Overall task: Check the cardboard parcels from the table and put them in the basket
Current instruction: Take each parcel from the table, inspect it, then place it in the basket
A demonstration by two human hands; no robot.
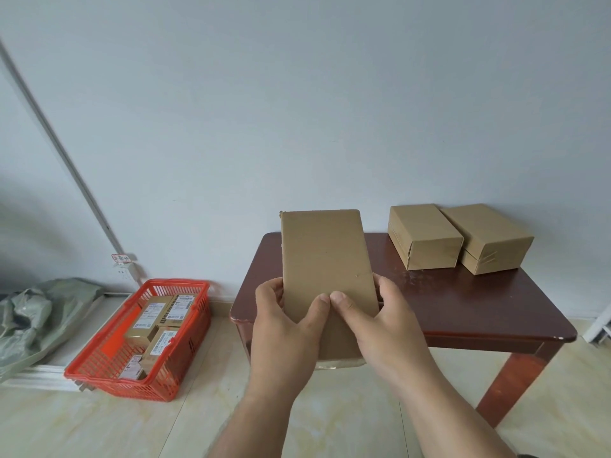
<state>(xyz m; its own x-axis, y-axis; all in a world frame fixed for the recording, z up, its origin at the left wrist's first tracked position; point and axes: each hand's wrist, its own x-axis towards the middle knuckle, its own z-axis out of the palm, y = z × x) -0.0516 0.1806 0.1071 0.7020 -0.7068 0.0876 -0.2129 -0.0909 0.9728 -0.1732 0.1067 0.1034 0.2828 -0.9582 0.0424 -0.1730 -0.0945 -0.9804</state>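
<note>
Left hand (284, 320) and right hand (373, 320) grip a raised cardboard parcel (325, 259) for checking; next, likely left into the red basket (99, 371).

Two bare forearms, left hand (287, 322) and right hand (380, 320), short nails, perhaps a dark sleeve edge bottom right.

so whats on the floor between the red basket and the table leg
Nothing: in the head view, only bare pale floor tile separates the red plastic basket of parcels from the near left corner of the dark wooden table.
</note>
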